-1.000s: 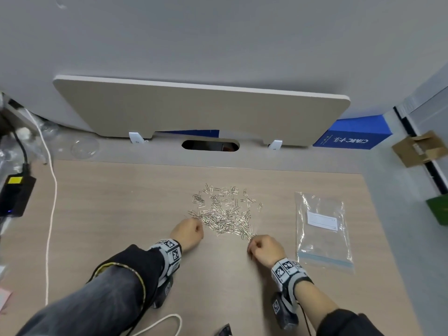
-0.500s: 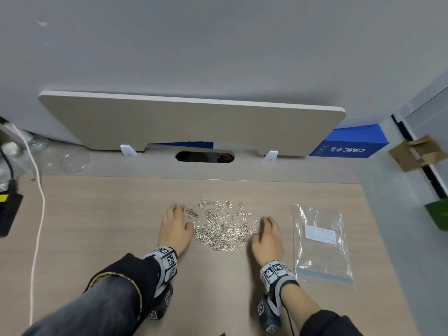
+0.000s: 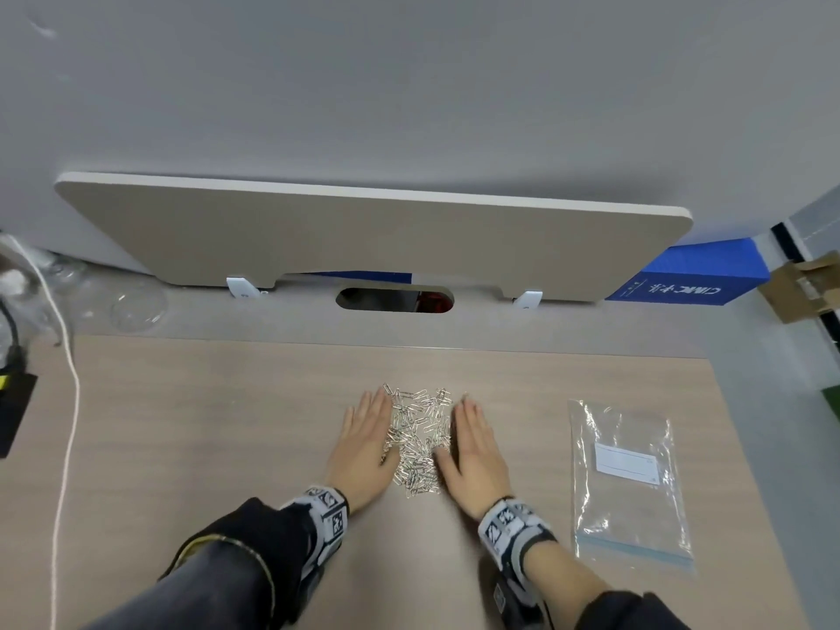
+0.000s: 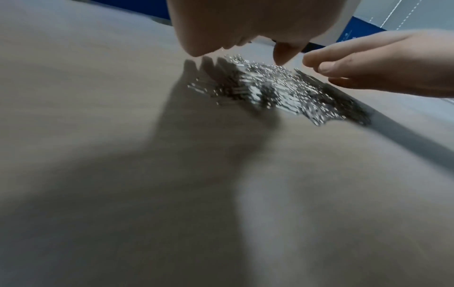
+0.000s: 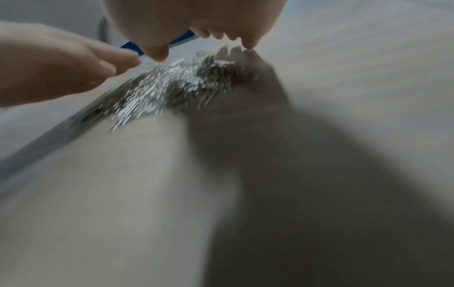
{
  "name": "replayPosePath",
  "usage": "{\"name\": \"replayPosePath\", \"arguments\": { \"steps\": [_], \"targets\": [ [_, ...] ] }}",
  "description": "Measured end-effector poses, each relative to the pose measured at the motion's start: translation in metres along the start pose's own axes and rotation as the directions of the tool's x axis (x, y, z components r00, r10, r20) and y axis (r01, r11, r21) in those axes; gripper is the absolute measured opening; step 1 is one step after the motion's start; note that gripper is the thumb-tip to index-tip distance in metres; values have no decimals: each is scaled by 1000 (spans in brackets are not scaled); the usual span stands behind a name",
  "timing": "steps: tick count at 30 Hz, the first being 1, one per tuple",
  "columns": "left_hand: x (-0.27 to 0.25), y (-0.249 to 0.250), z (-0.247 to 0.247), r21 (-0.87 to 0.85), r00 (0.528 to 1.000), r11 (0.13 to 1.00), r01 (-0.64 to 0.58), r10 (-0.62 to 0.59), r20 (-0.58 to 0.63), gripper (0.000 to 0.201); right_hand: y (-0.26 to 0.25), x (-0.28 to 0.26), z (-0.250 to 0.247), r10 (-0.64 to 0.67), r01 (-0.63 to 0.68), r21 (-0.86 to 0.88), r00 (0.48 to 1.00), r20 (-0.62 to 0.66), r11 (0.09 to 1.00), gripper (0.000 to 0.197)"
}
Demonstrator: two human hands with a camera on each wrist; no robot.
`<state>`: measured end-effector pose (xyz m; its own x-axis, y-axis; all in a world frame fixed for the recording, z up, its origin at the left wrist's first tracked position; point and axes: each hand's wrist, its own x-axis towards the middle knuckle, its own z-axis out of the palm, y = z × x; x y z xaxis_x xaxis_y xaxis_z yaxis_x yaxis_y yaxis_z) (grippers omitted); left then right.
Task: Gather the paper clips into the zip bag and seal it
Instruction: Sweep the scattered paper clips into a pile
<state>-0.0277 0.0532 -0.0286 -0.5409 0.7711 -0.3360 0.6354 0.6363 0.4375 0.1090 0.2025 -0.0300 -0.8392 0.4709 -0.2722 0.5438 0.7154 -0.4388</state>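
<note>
A narrow heap of silver paper clips (image 3: 420,436) lies mid-table between my two hands. My left hand (image 3: 366,441) lies flat with straight fingers against the heap's left side. My right hand (image 3: 472,441) lies flat the same way against its right side. Neither hand holds anything. The clear zip bag (image 3: 629,484) with a white label and a blue zip strip lies flat on the table, right of my right hand and apart from it. The wrist views are blurred; each shows the clips (image 4: 275,93) (image 5: 172,83) under my fingertips with the other hand opposite.
A beige divider panel (image 3: 363,238) stands along the table's far edge, with a cable slot (image 3: 394,300) below it. A white cord (image 3: 68,425) and a black adapter (image 3: 13,411) lie at the left. A blue box (image 3: 686,277) and cardboard (image 3: 804,288) sit beyond the right corner.
My hands went from loose fists near the front of the scattered clips to flat palms on either side, then moved inward, pushing the clips into a narrower heap.
</note>
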Motion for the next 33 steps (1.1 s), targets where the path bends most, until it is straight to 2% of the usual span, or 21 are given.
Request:
{"name": "replayPosePath", "arguments": {
  "steps": [3, 5, 8, 11, 14, 16, 19, 21, 23, 26, 30, 32, 33],
  "targets": [
    [24, 4, -13, -16, 995, 996, 86, -85, 57, 83, -3, 37, -12, 63, -62, -20, 998, 26, 998, 76],
    [35, 8, -17, 3, 991, 997, 74, -74, 110, 85, -7, 46, -12, 1, 4, -75, 998, 70, 997, 75],
    [34, 11, -15, 87, 982, 993, -75, 58, 181, 81, -8, 34, -4, -166, 185, -113, 972, 165, 976, 72],
    [20, 7, -5, 125, 948, 960, -250, 217, 234, 78, -1, 12, 7, -310, 347, -152, 924, 223, 926, 73],
    [9, -2, 3, 152, 938, 935, -321, 293, 184, 76, 5, 2, 11, -356, 392, -148, 908, 220, 908, 72],
    [6, -9, 3, 143, 961, 952, -270, 257, 99, 72, 2, 9, 6, -326, 350, -127, 929, 174, 928, 72],
    [2, -15, -2, 65, 998, 996, -62, 61, 15, 72, -11, 39, -4, -238, 253, -108, 961, 138, 961, 72],
    [-3, -20, -2, 36, 998, 998, 59, -59, 0, 74, -23, 60, -8, -215, 232, -120, 967, 140, 965, 72],
    [-9, -22, -1, 34, 993, 992, 120, -120, -10, 75, -33, 71, -5, -210, 243, -151, 956, 207, 958, 72],
    [-17, -19, 5, 18, 993, 993, 120, -120, -10, 76, -40, 61, 7, -270, 326, -196, 925, 266, 925, 74],
    [-25, -4, 15, -6, 999, 1000, 22, -21, 47, 79, -33, 27, 18, -385, 458, -203, 868, 315, 866, 73],
    [-29, 3, 20, -22, 998, 1000, -12, 13, 58, 78, -25, 12, 18, -428, 500, -228, 852, 302, 835, 70],
    [-30, 6, 23, -38, 998, 999, -23, 25, 56, 78, -20, 7, 15, -436, 492, -223, 862, 258, 842, 69]
  ]
}}
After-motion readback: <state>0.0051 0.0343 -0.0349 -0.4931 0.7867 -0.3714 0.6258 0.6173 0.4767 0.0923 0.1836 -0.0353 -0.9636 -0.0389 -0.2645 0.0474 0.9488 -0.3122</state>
